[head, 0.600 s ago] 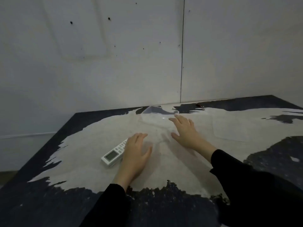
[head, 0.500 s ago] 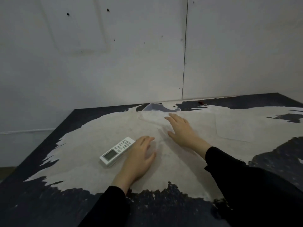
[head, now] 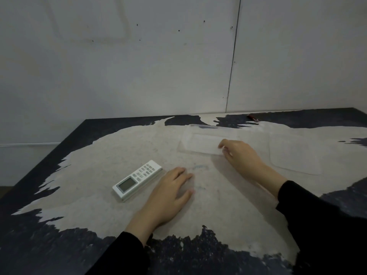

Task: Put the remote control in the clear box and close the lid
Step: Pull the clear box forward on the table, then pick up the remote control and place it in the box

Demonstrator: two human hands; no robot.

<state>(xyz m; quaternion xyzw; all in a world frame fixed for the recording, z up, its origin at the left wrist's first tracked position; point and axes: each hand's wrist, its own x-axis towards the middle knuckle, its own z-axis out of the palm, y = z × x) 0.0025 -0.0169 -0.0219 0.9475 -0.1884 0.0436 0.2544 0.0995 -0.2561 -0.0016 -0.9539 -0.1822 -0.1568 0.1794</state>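
Note:
A white remote control point(head: 137, 180) with a small screen lies flat on the table, left of centre. My left hand point(head: 170, 193) rests flat just to its right, fingers apart, holding nothing. The clear box point(head: 198, 142) sits open further back, hard to see against the pale surface. My right hand point(head: 239, 155) is at the box's near right corner, fingers curled on its rim. The clear lid point(head: 294, 153) lies flat to the right of the box.
The table point(head: 99, 155) is dark with a large worn pale patch. Its left edge point(head: 39, 165) drops off to the floor. A small reddish object point(head: 252, 117) lies by the back wall.
My right hand has curled onto the box's near right corner and the box now sits flatter and wider in view. My left hand has drawn slightly away from the remote.

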